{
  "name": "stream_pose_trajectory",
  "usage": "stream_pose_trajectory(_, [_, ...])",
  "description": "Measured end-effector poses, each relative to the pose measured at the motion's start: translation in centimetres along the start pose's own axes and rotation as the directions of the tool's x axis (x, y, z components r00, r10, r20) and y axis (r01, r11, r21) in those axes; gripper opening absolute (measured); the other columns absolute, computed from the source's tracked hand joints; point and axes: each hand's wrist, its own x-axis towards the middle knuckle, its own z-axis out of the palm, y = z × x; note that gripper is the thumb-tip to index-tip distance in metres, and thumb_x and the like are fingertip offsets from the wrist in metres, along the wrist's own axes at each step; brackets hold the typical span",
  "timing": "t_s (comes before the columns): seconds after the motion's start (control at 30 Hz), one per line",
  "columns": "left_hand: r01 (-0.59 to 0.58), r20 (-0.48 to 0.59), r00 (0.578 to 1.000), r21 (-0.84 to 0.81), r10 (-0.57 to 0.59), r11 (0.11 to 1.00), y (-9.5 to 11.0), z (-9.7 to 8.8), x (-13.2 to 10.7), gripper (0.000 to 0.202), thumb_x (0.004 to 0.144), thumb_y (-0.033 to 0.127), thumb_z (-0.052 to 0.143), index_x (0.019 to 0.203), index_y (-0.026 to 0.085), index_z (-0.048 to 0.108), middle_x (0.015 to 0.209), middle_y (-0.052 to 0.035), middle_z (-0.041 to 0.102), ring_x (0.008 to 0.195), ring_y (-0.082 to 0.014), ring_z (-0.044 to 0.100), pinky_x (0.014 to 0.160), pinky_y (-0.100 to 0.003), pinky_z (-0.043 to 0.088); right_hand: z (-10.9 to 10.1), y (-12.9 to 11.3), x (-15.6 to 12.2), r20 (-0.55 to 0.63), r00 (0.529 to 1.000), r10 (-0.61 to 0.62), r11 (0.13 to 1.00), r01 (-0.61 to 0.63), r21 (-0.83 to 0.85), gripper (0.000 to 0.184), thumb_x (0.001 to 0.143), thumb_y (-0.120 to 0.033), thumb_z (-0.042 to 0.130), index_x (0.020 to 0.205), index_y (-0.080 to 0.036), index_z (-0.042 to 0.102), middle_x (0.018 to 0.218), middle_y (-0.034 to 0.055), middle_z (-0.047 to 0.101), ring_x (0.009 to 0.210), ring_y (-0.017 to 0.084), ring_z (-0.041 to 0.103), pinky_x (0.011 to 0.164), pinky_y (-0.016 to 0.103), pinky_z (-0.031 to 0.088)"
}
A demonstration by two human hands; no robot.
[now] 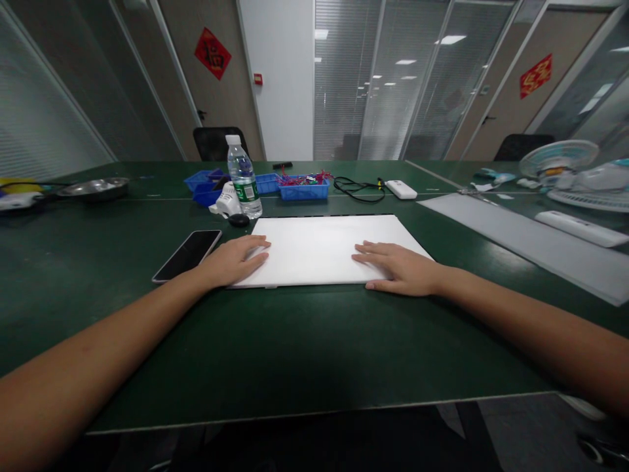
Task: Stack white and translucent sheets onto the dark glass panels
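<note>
A flat white panel, bright on top with a thin dark far edge, lies on the green table in front of me. Over its left edge rests my left hand, fingers stretched out and nothing held. My right hand lies flat across the panel's right part, fingers spread, with the thumb at the near edge. Just left of my left hand is a smartphone, its dark screen facing up. What kind of panel this is I cannot tell.
Behind the panel stand a water bottle, a dark mouse-like object, a blue tray of wires, a black cable and a white box. A long white sheet and a fan occupy the right; a metal pan sits left.
</note>
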Motion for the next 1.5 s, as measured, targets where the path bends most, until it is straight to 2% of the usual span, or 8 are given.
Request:
stream_pose_trajectory(0.23, [-0.011, -0.017, 1.0, 0.005, 0.011, 1.0, -0.4, 0.3, 0.1, 0.068, 0.1, 0.062, 0.048, 0.146, 0.017, 0.07, 0.162, -0.0149, 0.061, 0.149, -0.0361, 0.058, 0.129, -0.057, 0.04, 0.3, 0.1, 0.1, -0.03, 0.998, -0.058, 0.997, 0.059, 0.041, 0.073, 0.104, -0.065, 0.059, 0.166, -0.025, 0.054, 0.173, 0.01, 0.043, 0.16, 0.035, 0.041, 0.133, 0.061, 0.034])
stream_pose_trajectory(0.47, [0.018, -0.02, 1.0, -0.014, -0.018, 1.0, -0.2, 0.1, 0.0, 0.066, 0.097, 0.063, 0.051, 0.144, 0.021, 0.072, 0.161, -0.0108, 0.063, 0.147, -0.0376, 0.06, 0.127, -0.056, 0.043, 0.6, 0.0, 0.1, -0.045, 0.997, -0.067, 0.997, 0.068, 0.031, 0.071, 0.105, -0.063, 0.059, 0.166, -0.025, 0.054, 0.171, 0.0093, 0.045, 0.16, 0.033, 0.043, 0.134, 0.058, 0.034])
stream_pose_trajectory(0.83, [0.026, -0.031, 0.999, -0.019, -0.027, 0.999, -0.1, 0.2, 0.0, 0.068, 0.097, 0.063, 0.051, 0.146, 0.02, 0.071, 0.16, -0.0123, 0.064, 0.148, -0.0369, 0.06, 0.127, -0.056, 0.043, 0.5, -0.8, 0.2, -0.055, 0.995, -0.088, 0.996, 0.086, -0.036, 0.072, 0.106, -0.063, 0.056, 0.165, -0.021, 0.055, 0.17, 0.014, 0.046, 0.157, 0.036, 0.046, 0.13, 0.061, 0.039])
stream_pose_trajectory(1.1, [0.031, -0.026, 0.999, -0.041, -0.032, 0.999, -0.4, 0.3, 0.0, 0.067, 0.098, 0.062, 0.052, 0.147, 0.02, 0.07, 0.16, -0.0125, 0.063, 0.147, -0.038, 0.06, 0.127, -0.058, 0.043, 0.7, -0.4, 0.4, -0.06, 0.994, -0.094, 0.995, 0.092, -0.048, 0.067, 0.11, -0.057, 0.052, 0.167, -0.021, 0.053, 0.171, 0.0127, 0.045, 0.158, 0.035, 0.045, 0.131, 0.06, 0.038])
stream_pose_trajectory(1.3, [-0.01, -0.03, 1.0, -0.089, 0.007, 0.996, -0.4, 0.4, -0.2, 0.067, 0.099, 0.063, 0.053, 0.147, 0.019, 0.069, 0.161, -0.0129, 0.063, 0.149, -0.0371, 0.058, 0.129, -0.057, 0.04, 0.5, -0.3, 0.3, -0.044, 0.995, -0.089, 0.988, 0.083, -0.129, 0.072, 0.106, -0.062, 0.055, 0.166, -0.02, 0.054, 0.169, 0.0146, 0.048, 0.154, 0.037, 0.049, 0.126, 0.061, 0.043])
stream_pose_trajectory(1.5, [-0.019, -0.019, 1.0, -0.11, 0.017, 0.994, -0.4, 0.1, -0.3, 0.067, 0.098, 0.062, 0.054, 0.149, 0.019, 0.067, 0.162, -0.0125, 0.062, 0.15, -0.0365, 0.057, 0.129, -0.058, 0.04, 0.1, 0.9, 0.0, -0.048, 0.991, -0.124, 0.984, 0.117, -0.134, 0.07, 0.107, -0.06, 0.054, 0.165, -0.021, 0.055, 0.167, 0.0139, 0.049, 0.153, 0.036, 0.052, 0.125, 0.059, 0.044])
